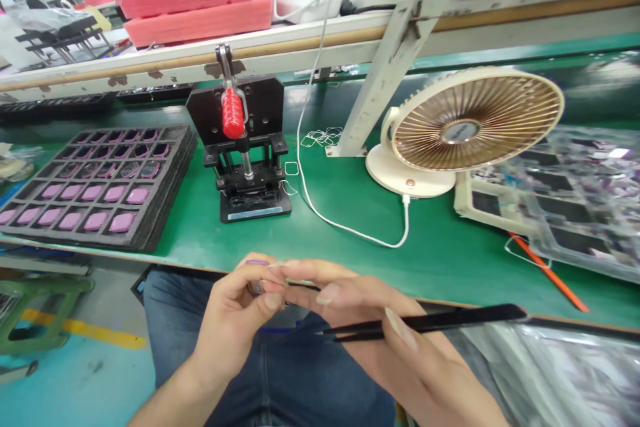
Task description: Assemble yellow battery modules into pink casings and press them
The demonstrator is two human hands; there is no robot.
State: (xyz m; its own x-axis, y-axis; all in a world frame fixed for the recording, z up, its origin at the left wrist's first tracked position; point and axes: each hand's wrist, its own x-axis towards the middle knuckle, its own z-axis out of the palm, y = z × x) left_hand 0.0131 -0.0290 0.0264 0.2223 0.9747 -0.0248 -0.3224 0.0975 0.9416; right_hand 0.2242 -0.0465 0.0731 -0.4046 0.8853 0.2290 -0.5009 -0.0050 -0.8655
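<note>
My left hand is closed in a pinch around a small purple-edged case, held just past the bench's front edge, above my lap. Most of that case is hidden by the fingers. My right hand holds black tweezers low in its fingers, their tips pointing left and apart from the case. Its index finger reaches over to the case and meets the left fingertips. Between the two hands a thin dark strip shows near the right thumb; I cannot tell what it belongs to.
A foam tray of purple cases lies left, beside a black toggle-clamp press with a red handle. A white fan trails a cable across the green bench. Plastic trays and an orange stick lie right.
</note>
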